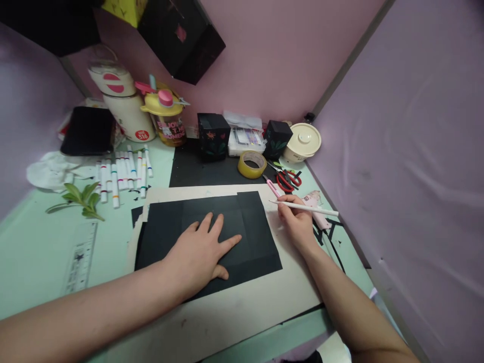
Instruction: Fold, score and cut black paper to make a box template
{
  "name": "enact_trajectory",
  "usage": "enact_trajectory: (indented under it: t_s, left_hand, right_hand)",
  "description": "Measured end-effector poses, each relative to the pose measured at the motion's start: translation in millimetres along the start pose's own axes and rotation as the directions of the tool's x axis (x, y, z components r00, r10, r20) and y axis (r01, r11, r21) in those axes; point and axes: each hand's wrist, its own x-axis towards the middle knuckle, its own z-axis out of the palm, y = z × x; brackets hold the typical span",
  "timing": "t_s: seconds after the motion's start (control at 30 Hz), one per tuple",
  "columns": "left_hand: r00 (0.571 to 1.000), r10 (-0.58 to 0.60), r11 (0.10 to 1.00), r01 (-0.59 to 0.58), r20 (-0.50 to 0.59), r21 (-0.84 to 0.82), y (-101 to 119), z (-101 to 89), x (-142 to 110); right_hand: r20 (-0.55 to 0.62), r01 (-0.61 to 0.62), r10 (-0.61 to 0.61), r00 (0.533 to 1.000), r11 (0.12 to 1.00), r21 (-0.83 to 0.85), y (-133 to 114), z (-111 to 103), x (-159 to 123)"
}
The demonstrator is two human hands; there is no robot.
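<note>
A black paper sheet [253, 217] lies on a beige board [260, 307], with faint crease lines across it and a notched upper edge. The person's left hand [202, 247] is palm down on the sheet, wide open with fingers spread, gripping nothing; the paper shows on both sides of it and beyond the fingertips. The right hand [297, 224] is just right of the sheet, over the board's edge, its fingers curled closed around a slim white pencil [317, 208] whose pointed end aims left toward the sheet.

Just past that hand are a pink-handled craft knife [271, 187], red-handled scissors [283, 182] and a pink glue gun [319, 218], partly hidden by the fingers. Beyond the board sits a roll of yellow tape [245, 172], near two black boxes [214, 138] with painted plants, and a lidded cream bowl [300, 146]. To the left, on the mint-green tabletop [34, 247], are white-barrelled markers [114, 184], a leafy sprig [91, 202] and a clear ruler [81, 257].
</note>
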Motion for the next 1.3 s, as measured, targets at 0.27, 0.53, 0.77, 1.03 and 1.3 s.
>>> enact_trajectory:
  t_s: [0.27, 0.53, 0.77, 1.03, 1.3]
  left_hand:
    - [1.000, -0.010, 1.000, 0.010, 0.006, 0.026, 1.4, -2.2, -0.1]
    - [0.959, 0.057, 0.996, -0.073, -0.276, -0.046, -7.7, -11.9, -6.4]
    - [0.918, 0.056, 0.977, -0.132, -0.393, -0.168, -23.4, -32.2, -15.5]
    - [0.929, 0.009, 0.986, -0.069, -0.370, -0.151, -34.7, -31.8, -14.4]
    - [0.930, 0.190, 0.978, -0.208, -0.314, -0.026, -11.4, -5.7, -3.1]
  right_hand:
    - [0.034, 0.010, -0.009, 0.999, 0.999, -0.033, -2.5, 1.5, -3.0]
    - [0.038, 0.066, -0.060, 0.997, 0.987, -0.148, 0.2, -1.5, -5.3]
    - [0.053, 0.053, -0.046, 0.998, 0.987, -0.149, 2.3, 0.3, -3.8]
    - [0.045, 0.058, -0.052, 0.998, 0.986, -0.156, 1.3, 2.4, -3.7]
    - [0.043, 0.110, -0.104, 0.994, 0.983, -0.147, -3.5, 4.0, -2.9]
